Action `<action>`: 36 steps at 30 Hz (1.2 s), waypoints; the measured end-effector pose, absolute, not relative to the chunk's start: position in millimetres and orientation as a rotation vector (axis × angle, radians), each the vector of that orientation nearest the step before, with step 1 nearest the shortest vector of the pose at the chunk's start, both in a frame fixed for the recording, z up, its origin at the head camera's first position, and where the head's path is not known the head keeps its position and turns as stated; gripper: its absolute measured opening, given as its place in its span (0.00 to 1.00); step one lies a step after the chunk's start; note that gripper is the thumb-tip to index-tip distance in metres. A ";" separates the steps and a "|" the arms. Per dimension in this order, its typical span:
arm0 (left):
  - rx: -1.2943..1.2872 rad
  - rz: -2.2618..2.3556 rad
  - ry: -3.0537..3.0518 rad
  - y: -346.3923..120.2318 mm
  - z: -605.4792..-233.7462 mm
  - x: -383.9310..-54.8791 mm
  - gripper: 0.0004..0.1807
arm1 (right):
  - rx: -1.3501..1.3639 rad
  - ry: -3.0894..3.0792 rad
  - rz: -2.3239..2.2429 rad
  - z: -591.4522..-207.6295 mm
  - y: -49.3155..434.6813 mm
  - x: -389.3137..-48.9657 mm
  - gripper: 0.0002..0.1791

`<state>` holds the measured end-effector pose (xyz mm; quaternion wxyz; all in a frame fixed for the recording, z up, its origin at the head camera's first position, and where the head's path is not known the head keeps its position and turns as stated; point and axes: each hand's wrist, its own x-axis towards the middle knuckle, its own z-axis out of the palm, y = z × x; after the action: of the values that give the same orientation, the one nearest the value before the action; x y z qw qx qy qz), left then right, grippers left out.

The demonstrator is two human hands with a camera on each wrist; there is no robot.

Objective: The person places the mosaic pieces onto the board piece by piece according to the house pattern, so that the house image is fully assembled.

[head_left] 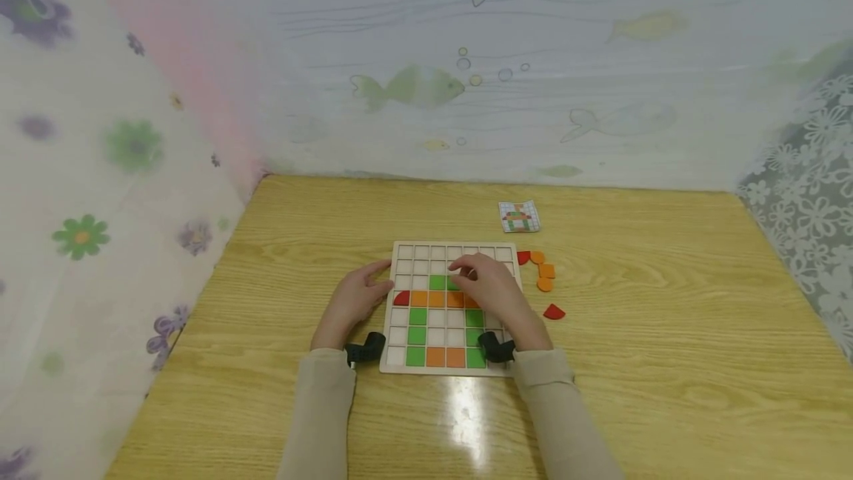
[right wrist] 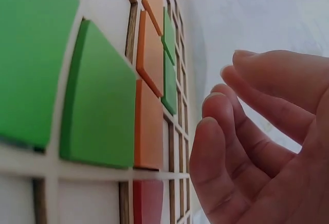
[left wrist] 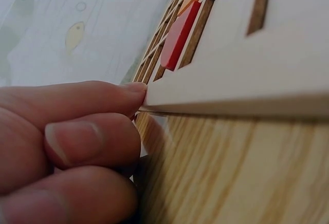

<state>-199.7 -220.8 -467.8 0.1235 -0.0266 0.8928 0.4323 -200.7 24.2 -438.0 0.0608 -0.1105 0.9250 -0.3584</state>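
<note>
A pale wooden grid board [head_left: 426, 371] lies on the table with coloured tiles set in its cells. Green squares [head_left: 417, 335] form two columns, and orange squares [head_left: 436, 299] run in a row between them and two more green squares [head_left: 437, 282]. A red quarter-round tile [head_left: 401, 298] sits at the row's left end; another red tile [right wrist: 147, 201] shows in the right wrist view. My left hand [head_left: 356, 297] touches the board's left edge with its fingertips. Above the board, my right hand [head_left: 489, 291] holds nothing, fingers loosely bent and apart, hiding some right-hand cells.
Right of the board lie loose pieces: a red quarter-round [head_left: 554, 312], two orange rounds [head_left: 545, 284], an orange square [head_left: 547, 271] and another red piece [head_left: 523, 258]. A small pattern card [head_left: 519, 217] lies behind the board. Patterned sheets [head_left: 413, 124] enclose the wooden table [head_left: 666, 332].
</note>
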 end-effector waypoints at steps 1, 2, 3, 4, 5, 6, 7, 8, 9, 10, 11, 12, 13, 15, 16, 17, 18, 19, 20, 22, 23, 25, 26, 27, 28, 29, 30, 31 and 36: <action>-0.080 1.267 2.598 -220.7 -467.8 -199.8 0.24 | -0.341 2.800 -1.087 -437.0 25.3 -199.4 0.09; -0.081 1.267 2.597 -220.5 -467.8 -199.9 0.24 | -0.342 2.797 -1.092 -436.4 26.8 -198.3 0.10; -0.083 1.266 2.599 -220.4 -467.5 -199.9 0.24 | -0.345 2.795 -1.094 -435.7 28.5 -197.2 0.10; -0.083 1.266 2.598 -220.4 -467.1 -199.9 0.24 | -0.351 2.792 -1.097 -435.4 30.3 -196.1 0.11; -0.082 1.262 2.600 -220.3 -466.7 -199.9 0.24 | -0.355 2.790 -1.099 -435.3 32.3 -194.9 0.12; -0.084 1.258 2.603 -220.1 -466.4 -200.0 0.24 | -0.363 2.789 -1.102 -435.3 34.4 -193.7 0.12; -0.084 1.251 2.606 -219.9 -465.9 -200.2 0.24 | -0.366 2.789 -1.100 -435.4 36.7 -192.6 0.13; -0.085 1.246 2.608 -219.7 -465.4 -200.3 0.25 | -0.364 2.788 -1.096 -435.4 38.9 -191.5 0.13; -0.085 1.243 2.609 -219.6 -465.1 -200.4 0.25 | -0.366 2.792 -1.087 -435.2 41.2 -190.3 0.13; -0.084 1.241 2.609 -219.6 -464.8 -200.6 0.25 | -0.366 2.795 -1.076 -435.4 43.6 -189.2 0.13; -0.083 1.237 2.612 -219.6 -464.6 -200.7 0.25 | -0.364 2.801 -1.060 -435.6 46.1 -188.1 0.13; -0.080 1.239 2.610 -219.9 -464.6 -200.9 0.25 | -0.364 2.803 -1.045 -435.5 48.6 -187.1 0.13; -0.076 1.245 2.605 -220.4 -464.7 -201.0 0.25 | -0.360 2.802 -1.036 -435.8 51.1 -186.4 0.14; -0.067 1.265 2.599 -221.3 -464.8 -201.6 0.25 | -0.357 2.800 -1.020 -436.1 56.5 -184.5 0.15; -0.061 1.272 2.597 -221.8 -464.9 -201.9 0.25 | -0.355 2.795 -1.012 -436.3 59.3 -183.6 0.16; -0.053 1.277 2.597 -222.2 -465.0 -202.1 0.25 | -0.353 2.796 -1.003 -436.2 62.2 -182.6 0.16; -0.048 1.282 2.593 -222.5 -465.2 -202.3 0.25 | -0.349 2.792 -0.998 -436.0 65.0 -181.3 0.16; -0.045 1.285 2.592 -222.7 -465.3 -202.5 0.25 | -0.339 2.789 -0.997 -435.9 67.9 -180.0 0.16; -0.044 1.289 2.592 -222.7 -465.4 -202.6 0.25 | -0.330 2.792 -0.985 -435.6 70.7 -178.4 0.16; -0.044 1.290 2.587 -223.0 -466.1 -202.0 0.24 | -0.301 2.789 -0.975 -434.1 75.7 -175.1 0.15; -0.049 1.292 2.584 -222.9 -466.3 -201.6 0.24 | -0.287 2.789 -0.974 -433.0 78.0 -173.8 0.15; -0.056 1.298 2.578 -222.8 -466.5 -201.0 0.24 | -0.265 2.787 -0.981 -431.1 82.4 -171.1 0.15; -0.056 1.302 2.575 -222.7 -466.8 -200.7 0.24 | -0.266 2.788 -0.981 -430.2 84.6 -170.0 0.15; -0.057 1.303 2.574 -222.7 -467.0 -200.5 0.24 | -0.263 2.788 -0.988 -429.3 86.9 -168.9 0.14; -0.057 1.300 2.575 -222.5 -466.9 -200.4 0.24 | -0.267 2.790 -0.988 -428.7 89.3 -168.0 0.14; -0.055 1.302 2.574 -222.4 -466.8 -200.3 0.24 | -0.265 2.794 -0.988 -428.5 92.0 -167.2 0.14; -0.052 1.303 2.574 -222.3 -466.7 -200.2 0.24 | -0.264 2.796 -0.991 -428.9 94.9 -166.4 0.13; -0.048 1.299 2.577 -222.3 -466.7 -200.2 0.24 | -0.262 2.797 -0.993 -429.3 97.8 -165.9 0.13; -0.045 1.292 2.574 -221.0 -465.6 -198.8 0.25 | -0.241 2.783 -0.997 -429.6 111.8 -164.0 0.12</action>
<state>-198.8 -221.0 -465.6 0.1300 -0.0156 0.8860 0.4448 -164.0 111.8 -429.6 0.0874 -0.0808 0.9347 -0.3349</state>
